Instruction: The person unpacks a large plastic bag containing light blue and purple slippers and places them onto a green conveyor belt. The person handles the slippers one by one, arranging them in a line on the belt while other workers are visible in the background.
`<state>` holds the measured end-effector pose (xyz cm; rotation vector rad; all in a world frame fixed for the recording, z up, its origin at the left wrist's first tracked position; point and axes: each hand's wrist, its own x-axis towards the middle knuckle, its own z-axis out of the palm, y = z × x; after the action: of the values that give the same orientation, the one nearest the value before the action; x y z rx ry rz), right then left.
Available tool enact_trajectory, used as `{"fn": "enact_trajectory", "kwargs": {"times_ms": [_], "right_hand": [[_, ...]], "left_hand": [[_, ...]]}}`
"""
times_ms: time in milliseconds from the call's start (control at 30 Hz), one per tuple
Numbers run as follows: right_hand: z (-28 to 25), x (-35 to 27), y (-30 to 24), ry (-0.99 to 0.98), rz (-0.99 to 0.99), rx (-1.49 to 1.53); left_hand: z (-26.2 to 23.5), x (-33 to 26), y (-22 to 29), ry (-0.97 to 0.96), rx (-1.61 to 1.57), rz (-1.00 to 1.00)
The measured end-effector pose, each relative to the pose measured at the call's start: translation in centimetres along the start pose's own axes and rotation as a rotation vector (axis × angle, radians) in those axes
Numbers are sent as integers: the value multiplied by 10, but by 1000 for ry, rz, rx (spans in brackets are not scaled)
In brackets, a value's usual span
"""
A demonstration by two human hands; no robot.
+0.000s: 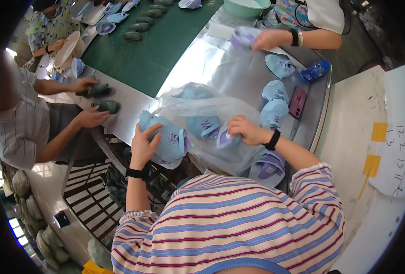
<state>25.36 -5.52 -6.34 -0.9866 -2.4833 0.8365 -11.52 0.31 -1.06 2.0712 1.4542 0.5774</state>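
My left hand (143, 145) holds a light-blue shoe upper (171, 139) with purple laces by its edge, at the left of a clear plastic bag (232, 160). With closed fingers, my right hand (249, 131) grips another shoe upper (226, 138), pale blue with a purple lining, over the bag. Between my hands a laced light-blue upper (204, 125) lies against the thin plastic. One more upper, purple inside (270, 168), rests by my right forearm. The plastic partly veils the pieces at the bag's far side.
Light-blue uppers (274, 112), a phone (298, 102) and a blue bottle (315, 71) lie along the metal table's right side. Across it, a co-worker's hand (271, 39) holds a blurred upper. At left, another co-worker's hands (93, 119) hold dark green shoe lasts (106, 107).
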Motion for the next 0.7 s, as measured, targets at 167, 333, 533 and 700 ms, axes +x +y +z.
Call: {"fn": "enact_trajectory", "kwargs": {"times_ms": [167,333,533,700], "right_hand": [[2,-14,-2,138,218,203],[-13,37,23,97,421,391],[3,49,16,-8,520,0],[21,12,-8,112,442,-4]], "left_hand": [[9,-1,-1,-46,-82,-36],[14,3,2,-100,-23,-25],[15,-7,1,-108,-23,-32],[21,-12,-8,-99,-43,-68]]}}
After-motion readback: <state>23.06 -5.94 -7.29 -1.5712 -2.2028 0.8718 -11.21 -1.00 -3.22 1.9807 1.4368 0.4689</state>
